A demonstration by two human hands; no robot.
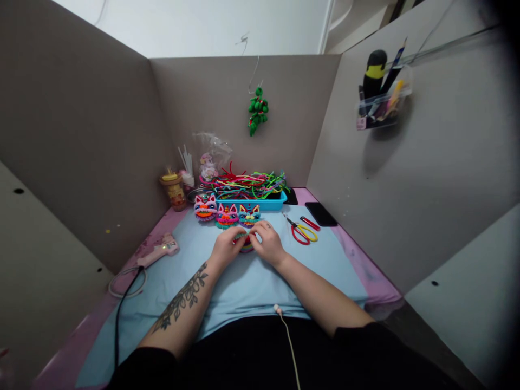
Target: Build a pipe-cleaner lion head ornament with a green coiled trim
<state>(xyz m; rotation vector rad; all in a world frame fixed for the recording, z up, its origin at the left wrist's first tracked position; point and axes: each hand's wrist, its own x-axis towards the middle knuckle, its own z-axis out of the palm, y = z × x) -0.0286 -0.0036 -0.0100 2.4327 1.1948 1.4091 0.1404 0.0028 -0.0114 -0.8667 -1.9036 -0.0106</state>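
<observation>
Both hands meet over the blue cloth around a small multicoloured pipe-cleaner piece (246, 248), red and green with other colours, mostly covered by the fingers. My left hand (228, 246) is closed, thumb and fingers pinching its left side. My right hand (268, 244) pinches it from the right. Just beyond the hands stand finished-looking pipe-cleaner animal heads: a lilac one (205, 208), a pink one (227, 215) and a teal one (249, 214), each with pointed ears.
Behind the heads is a blue tray (264, 205) heaped with pipe cleaners (247, 186). Scissors (303, 233), a red cutter (310, 223) and a black phone (320, 214) lie right. Left are a pink glue gun (158, 252) and a cup (174, 192). Partition walls enclose the table.
</observation>
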